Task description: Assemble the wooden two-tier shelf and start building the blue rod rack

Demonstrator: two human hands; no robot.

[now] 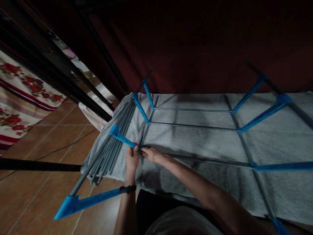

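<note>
My left hand (132, 158) is closed around the lower end of a blue plastic bracket (122, 138), where it meets a long grey tube. Just to its right, my right hand (152, 154) has its fingers closed at the left end of a grey crossbar (207, 160). The exact joint between the fingers is mostly hidden. The crossbar runs right to another blue bracket (283, 166). These parts belong to a tube frame lying on a grey blanket, with two more crossbars (193, 126) behind. By my left wrist passes a lower blue bracket (97, 199).
A bundle of loose grey tubes (107, 163) lies left of my hands on the grey blanket (195, 143). A dark red panel (195, 49) stands behind. Black metal bars (41, 164) and a floral cloth (22, 94) are at the left, over a tiled floor (31, 182).
</note>
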